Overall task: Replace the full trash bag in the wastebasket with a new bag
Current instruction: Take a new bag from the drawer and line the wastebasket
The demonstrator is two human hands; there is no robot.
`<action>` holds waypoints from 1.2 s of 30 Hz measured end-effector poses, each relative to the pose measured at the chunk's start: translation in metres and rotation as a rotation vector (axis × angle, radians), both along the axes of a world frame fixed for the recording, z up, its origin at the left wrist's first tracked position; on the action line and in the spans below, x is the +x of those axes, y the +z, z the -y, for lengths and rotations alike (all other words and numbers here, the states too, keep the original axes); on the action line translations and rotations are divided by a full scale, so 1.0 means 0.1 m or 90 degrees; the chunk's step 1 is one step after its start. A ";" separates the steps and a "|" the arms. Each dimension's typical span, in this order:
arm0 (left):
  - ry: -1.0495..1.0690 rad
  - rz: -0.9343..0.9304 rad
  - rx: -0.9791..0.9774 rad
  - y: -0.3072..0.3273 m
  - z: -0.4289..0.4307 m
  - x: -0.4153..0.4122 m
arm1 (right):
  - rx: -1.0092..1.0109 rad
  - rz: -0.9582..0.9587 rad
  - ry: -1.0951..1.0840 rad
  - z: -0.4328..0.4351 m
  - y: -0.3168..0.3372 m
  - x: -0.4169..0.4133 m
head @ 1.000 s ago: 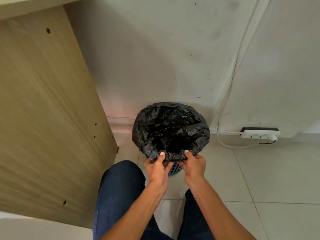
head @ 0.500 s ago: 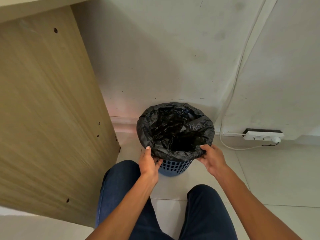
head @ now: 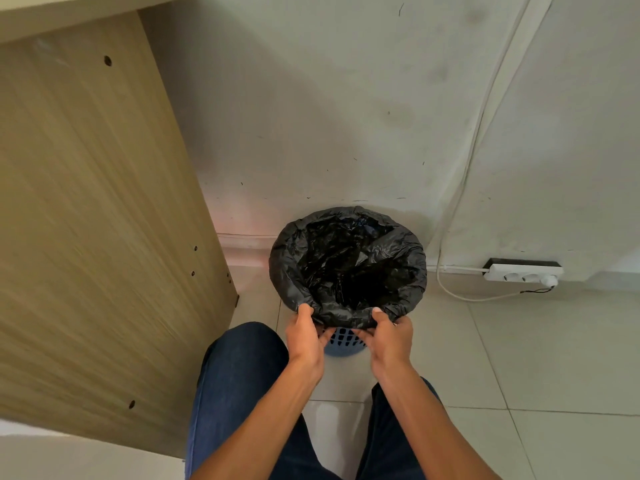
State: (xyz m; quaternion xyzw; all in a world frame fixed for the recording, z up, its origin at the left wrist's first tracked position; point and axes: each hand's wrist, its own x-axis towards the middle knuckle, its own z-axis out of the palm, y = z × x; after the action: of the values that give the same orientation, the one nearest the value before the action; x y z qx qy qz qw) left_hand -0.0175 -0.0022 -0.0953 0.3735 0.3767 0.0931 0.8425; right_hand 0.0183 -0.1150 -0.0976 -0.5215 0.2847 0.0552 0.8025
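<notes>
Lining the blue wastebasket [head: 343, 342] right now: a black bag [head: 346, 265], folded over the rim all round, crumpled and dark inside, contents impossible to make out. Standing on the tiled floor [head: 519, 358] against the wall [head: 346, 98], just right of a wooden panel [head: 86, 220]. Pinching the bag's near edge with the left grip [head: 306, 341], thumb on top, fingers curled beneath, and clamping the same edge with the right grip [head: 389, 337] close alongside. Closing in since half a second ago, from wide apart on the near rim to nearly meeting at the front. Lying by the wall further right, a white power strip [head: 523, 271].
</notes>
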 end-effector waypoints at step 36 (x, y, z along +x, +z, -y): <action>-0.006 -0.054 -0.022 0.09 -0.50 0.18 | -0.003 -0.034 0.089 0.43 0.23 0.24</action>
State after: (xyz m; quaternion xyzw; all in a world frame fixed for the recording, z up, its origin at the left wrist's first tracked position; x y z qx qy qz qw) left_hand 0.0006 0.0483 -0.0866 0.3641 0.4122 0.0664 0.8326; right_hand 0.0427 -0.1582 -0.0749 -0.5405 0.2688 0.1243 0.7875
